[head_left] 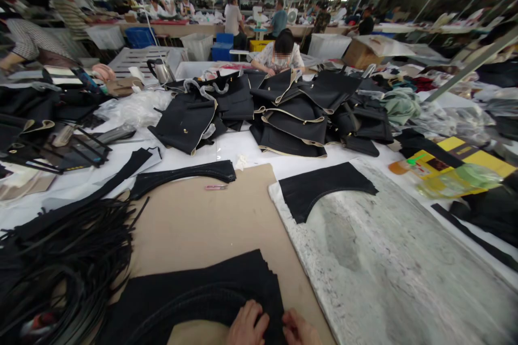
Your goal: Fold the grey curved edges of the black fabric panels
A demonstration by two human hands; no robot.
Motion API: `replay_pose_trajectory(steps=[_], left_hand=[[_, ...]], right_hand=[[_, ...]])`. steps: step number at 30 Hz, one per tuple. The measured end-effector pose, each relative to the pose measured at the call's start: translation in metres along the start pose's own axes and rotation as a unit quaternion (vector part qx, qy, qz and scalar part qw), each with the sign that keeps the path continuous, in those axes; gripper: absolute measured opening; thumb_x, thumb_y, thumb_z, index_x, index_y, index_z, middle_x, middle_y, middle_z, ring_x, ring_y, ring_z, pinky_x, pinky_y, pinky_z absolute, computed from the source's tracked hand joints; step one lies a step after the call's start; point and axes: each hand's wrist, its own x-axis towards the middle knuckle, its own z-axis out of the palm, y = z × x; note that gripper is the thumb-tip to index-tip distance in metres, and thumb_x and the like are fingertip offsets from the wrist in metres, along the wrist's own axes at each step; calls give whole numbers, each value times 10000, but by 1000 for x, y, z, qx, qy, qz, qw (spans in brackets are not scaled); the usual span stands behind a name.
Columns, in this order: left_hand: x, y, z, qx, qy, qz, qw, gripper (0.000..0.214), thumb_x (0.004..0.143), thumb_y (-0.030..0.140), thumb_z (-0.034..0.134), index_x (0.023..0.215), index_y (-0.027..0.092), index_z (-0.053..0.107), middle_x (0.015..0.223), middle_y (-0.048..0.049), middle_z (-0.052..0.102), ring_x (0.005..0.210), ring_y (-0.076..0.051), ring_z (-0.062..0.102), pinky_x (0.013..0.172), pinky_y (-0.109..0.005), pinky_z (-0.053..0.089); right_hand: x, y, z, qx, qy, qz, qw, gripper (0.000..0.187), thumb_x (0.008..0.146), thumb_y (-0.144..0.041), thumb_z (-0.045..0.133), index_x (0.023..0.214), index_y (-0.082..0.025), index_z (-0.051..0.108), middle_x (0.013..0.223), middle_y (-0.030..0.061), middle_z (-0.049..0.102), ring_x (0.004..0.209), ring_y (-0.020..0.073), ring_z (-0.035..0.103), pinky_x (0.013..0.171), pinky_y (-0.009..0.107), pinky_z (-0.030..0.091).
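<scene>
At the bottom of the head view, a stack of black curved panels [243, 275] lies on a tan board [190, 215]. My left hand [249, 324] rests on the panels near their right end, its fingers laid over the surface. Just to the right, my right hand [299, 328] has thumb and fingers bent together at the panels' right edge, gripping it. Part of each hand is cut off by the frame's lower border. A tangle of thin black strips [73, 259] spreads to the left of the panels.
A worn grey slab [380, 259] holds another black panel [319, 186]. Beyond lie a pink pen [216, 187], a black curved strip [182, 175] and a heap of black bag pieces [295, 118]. Across the table sits a person [279, 54]. A bottle [404, 165] lies at right.
</scene>
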Motion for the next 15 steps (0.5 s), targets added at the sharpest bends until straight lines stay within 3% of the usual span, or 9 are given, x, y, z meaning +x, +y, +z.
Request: replay_pose_trajectory(steps=[3,5,9,15], left_hand=[[-12,5,-13,-28,63,28,997,435,762,-13,513,1132,205,584,1215,-85,576,1159,-256,512,983,-416,463],[-16,7,-19,-43,51,27,997,357,806,2,476,1082,198,589,1184,-73,570,1132,-230,505,974,-395,461],[-15,5,-21,-60,37,38,997,249,855,66,488,1036,203,590,1124,-53,564,1099,-203,492,952,-362,465],[-16,7,-25,-66,67,55,994,250,854,56,476,1010,205,603,1062,-48,567,1054,-191,509,913,-347,482]], right_hand=[[-13,1,2,22,-7,-4,1000,237,721,-328,456,871,-224,607,872,68,709,827,230,658,780,317,474],[-19,4,4,32,-13,5,999,253,738,-338,442,899,-213,593,912,77,698,850,233,650,804,332,461],[-26,7,11,44,-25,15,999,242,733,-334,439,881,-207,581,851,67,688,793,224,646,761,328,460],[-31,4,20,44,7,12,999,235,713,-282,459,912,-216,566,766,29,645,727,208,621,706,315,444]])
